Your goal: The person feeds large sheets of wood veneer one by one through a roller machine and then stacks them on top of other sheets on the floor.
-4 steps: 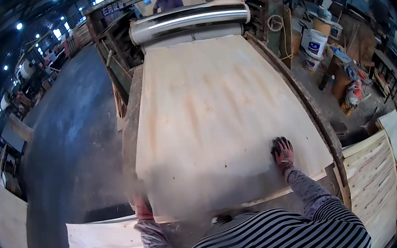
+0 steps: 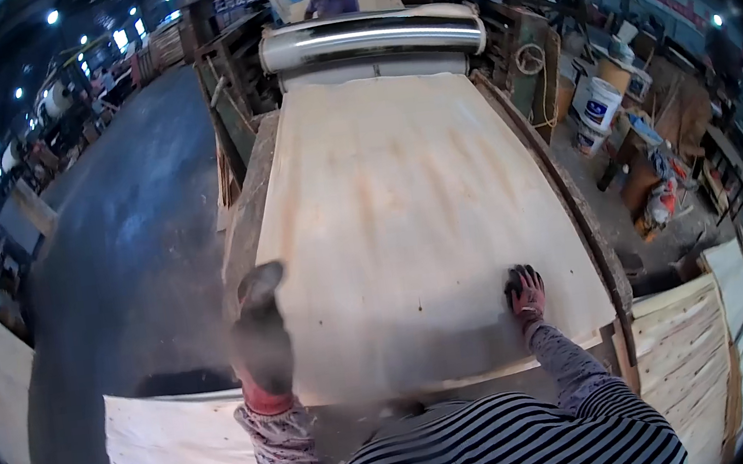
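A large pale wood veneer sheet (image 2: pixel 385 193) with brownish streaks and a few small dark knots lies flat on the feed table, its far edge at the shiny metal roller (image 2: pixel 376 39). My right hand (image 2: pixel 525 292), in a red and black glove, rests on the near right part of the sheet with fingers stretched forward. At the sheet's near left edge is my left hand (image 2: pixel 264 338), gloved in dark grey with a red cuff. It is smeared by motion, so its grip and whether it touches the sheet cannot be made out.
Stacked veneer sheets stand at near left (image 2: pixel 181 455) and near right (image 2: pixel 683 351). A raised side rail (image 2: pixel 562 199) borders the table. Behind the roller stands another person (image 2: pixel 331 1). White buckets (image 2: pixel 599 104) and clutter sit on the right floor.
My left hand has moved forward and up along the sheet's left edge. My right hand stays at nearly the same spot on the sheet. The view has shifted slightly.
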A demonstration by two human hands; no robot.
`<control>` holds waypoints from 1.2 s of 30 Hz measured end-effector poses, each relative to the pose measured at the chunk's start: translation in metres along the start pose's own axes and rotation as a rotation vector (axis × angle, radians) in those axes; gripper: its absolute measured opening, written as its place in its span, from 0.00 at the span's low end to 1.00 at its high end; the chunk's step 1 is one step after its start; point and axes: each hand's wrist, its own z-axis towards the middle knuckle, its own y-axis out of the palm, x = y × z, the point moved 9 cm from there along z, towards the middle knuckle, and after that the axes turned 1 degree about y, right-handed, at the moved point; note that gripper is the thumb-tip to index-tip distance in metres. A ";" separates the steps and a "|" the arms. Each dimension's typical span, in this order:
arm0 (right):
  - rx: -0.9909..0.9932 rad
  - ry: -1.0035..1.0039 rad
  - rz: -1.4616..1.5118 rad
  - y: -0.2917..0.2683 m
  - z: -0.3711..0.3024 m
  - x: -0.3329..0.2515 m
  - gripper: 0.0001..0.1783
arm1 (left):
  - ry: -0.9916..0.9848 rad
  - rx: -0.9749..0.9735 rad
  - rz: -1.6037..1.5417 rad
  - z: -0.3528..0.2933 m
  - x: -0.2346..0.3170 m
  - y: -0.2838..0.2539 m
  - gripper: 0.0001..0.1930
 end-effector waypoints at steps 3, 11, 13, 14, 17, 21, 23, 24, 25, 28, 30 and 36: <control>-0.009 0.004 -0.064 -0.004 -0.003 0.022 0.30 | 0.012 -0.379 -0.350 -0.024 0.055 0.109 0.27; 0.102 -0.064 -0.055 -0.001 0.005 0.011 0.30 | 0.051 -0.627 -0.533 -0.057 0.120 0.187 0.27; 0.097 -0.060 -0.075 0.008 0.012 0.009 0.30 | 0.046 -0.626 -0.532 -0.055 0.122 0.187 0.28; 0.088 -0.053 -0.079 0.011 0.008 0.012 0.30 | 0.039 -0.622 -0.530 -0.056 0.123 0.188 0.28; 0.076 -0.051 -0.062 0.019 0.007 0.033 0.29 | 0.036 -0.630 -0.541 -0.052 0.122 0.193 0.28; 0.057 -0.040 -0.056 0.011 0.000 0.030 0.29 | 0.036 -0.619 -0.533 -0.055 0.122 0.194 0.28; 0.051 -0.064 -0.035 0.013 0.004 0.016 0.29 | 0.051 -0.606 -0.520 -0.058 0.127 0.194 0.28; 0.048 -0.074 -0.024 0.014 0.007 0.009 0.29 | 0.062 -0.584 -0.507 -0.058 0.130 0.192 0.28; 0.042 -0.054 -0.031 0.013 0.004 0.017 0.29 | 0.053 -0.603 -0.524 -0.054 0.127 0.196 0.28; 0.038 -0.037 -0.014 0.012 0.005 0.019 0.30 | 0.071 -0.587 -0.520 -0.046 0.125 0.198 0.28; 0.026 -0.033 0.022 0.010 0.005 0.012 0.30 | 0.108 -0.538 -0.476 -0.042 0.127 0.188 0.29; 0.038 0.179 0.858 0.035 0.013 0.100 0.24 | 0.021 -0.039 0.353 0.000 0.002 -0.038 0.21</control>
